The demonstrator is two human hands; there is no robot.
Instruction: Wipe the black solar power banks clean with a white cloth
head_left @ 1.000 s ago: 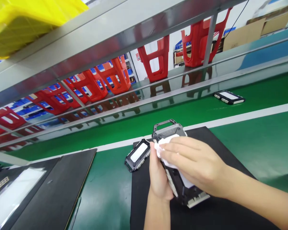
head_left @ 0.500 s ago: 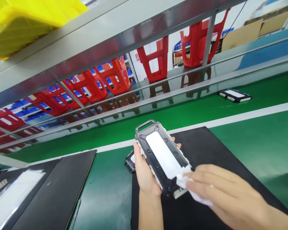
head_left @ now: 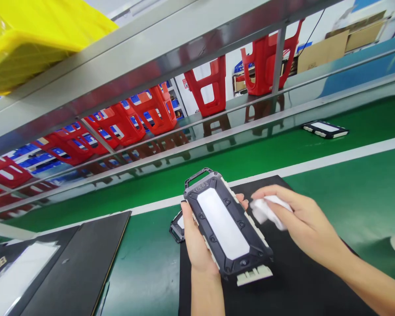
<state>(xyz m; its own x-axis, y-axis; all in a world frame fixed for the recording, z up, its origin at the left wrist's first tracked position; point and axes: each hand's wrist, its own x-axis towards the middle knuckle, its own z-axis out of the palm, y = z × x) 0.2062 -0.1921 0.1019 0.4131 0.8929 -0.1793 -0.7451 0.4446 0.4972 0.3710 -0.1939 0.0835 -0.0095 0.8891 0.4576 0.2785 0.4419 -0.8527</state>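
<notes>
My left hand (head_left: 200, 250) is wrapped round a rugged black power bank (head_left: 200, 219) with a long white panel, small screws and a carrying loop at its top end. Its pale rubber flap (head_left: 255, 275) hangs open at the lower end. To the right, apart from the power bank, my right hand (head_left: 292, 206) pinches a crumpled white wipe (head_left: 266, 210). A second power bank (head_left: 177, 226) lies behind my left hand, partly hidden by it. Beneath both hands is a black mat (head_left: 273, 289).
Another power bank (head_left: 325, 129) lies on the green belt (head_left: 266, 149) at the back right. Black boards (head_left: 82, 263) and white sheets (head_left: 23, 272) lie at left. A metal rail (head_left: 145, 57) and yellow bin (head_left: 46, 39) stand overhead; red stools (head_left: 207, 87) line the far side.
My right hand has lifted the wipe off the lower right corner of the power bank and moved up and away. My left hand still holds the power bank, now tilted slightly differently.
</notes>
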